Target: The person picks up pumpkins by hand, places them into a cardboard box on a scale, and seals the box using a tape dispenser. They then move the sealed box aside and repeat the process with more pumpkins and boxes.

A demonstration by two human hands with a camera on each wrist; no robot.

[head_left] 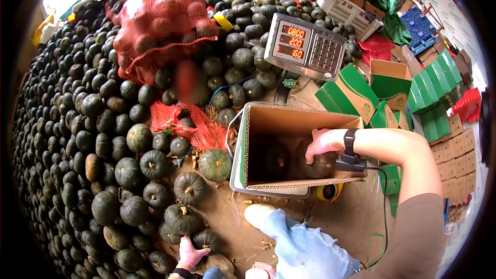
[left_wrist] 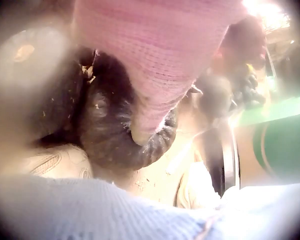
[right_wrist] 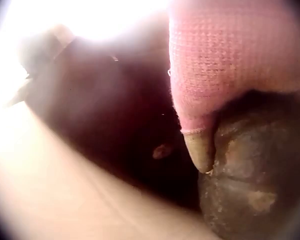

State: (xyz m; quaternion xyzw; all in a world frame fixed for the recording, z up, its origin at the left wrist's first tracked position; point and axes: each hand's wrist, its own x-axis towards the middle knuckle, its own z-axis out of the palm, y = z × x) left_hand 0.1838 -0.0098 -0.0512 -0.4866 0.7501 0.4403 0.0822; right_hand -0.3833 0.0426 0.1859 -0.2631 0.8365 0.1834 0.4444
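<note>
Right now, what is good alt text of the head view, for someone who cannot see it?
Pink-gloved right hand grips a dark squash in an open cardboard box; left hand grips another squash at the edge of a huge heap. Scale display glows red.

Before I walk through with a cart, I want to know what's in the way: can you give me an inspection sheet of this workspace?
Surface: floor, littered with small debris.
Job's things: open box, two pumpkins visible inside; scale, display lit.
Clutter: loose red netting among the pumpkins; green cartons beyond the box.
Hands: left hand grips a pumpkin outside the box; right hand grips one inside.
Cables: black cable runs from the right wrist down past the arm.
Surroundings: large pumpkin heap at left; filled red sack on it.
</note>
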